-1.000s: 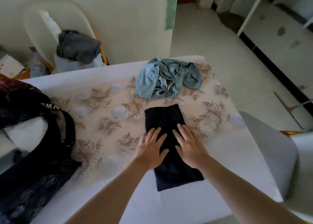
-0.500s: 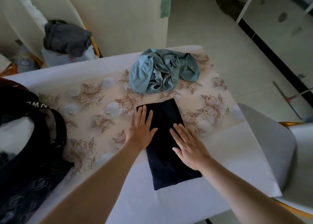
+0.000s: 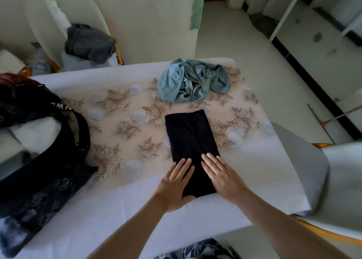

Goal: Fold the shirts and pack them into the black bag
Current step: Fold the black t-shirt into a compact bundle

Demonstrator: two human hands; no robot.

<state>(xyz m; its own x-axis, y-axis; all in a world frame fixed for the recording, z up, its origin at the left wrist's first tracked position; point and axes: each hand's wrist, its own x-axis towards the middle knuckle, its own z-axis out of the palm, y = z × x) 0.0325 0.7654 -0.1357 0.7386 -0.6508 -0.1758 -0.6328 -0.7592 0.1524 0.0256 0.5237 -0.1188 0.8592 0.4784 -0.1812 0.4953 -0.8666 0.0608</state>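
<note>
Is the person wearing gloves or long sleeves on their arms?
No. The left hand and right hand are bare: no gloves, and no rings or watch show. Both forearms are bare too; no sleeve reaches into view.

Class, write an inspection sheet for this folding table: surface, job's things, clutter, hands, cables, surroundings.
Surface: table with a floral cloth.
Job's things: black shirt folded into a long rectangle; blue shirt crumpled beyond it; black bag open at left.
Clutter: grey garment on the white chair behind.
Hands: left hand and right hand flat on the black shirt's near end.
Cables: nothing seen.
Surroundings: pale floor; grey chair at right.
</note>
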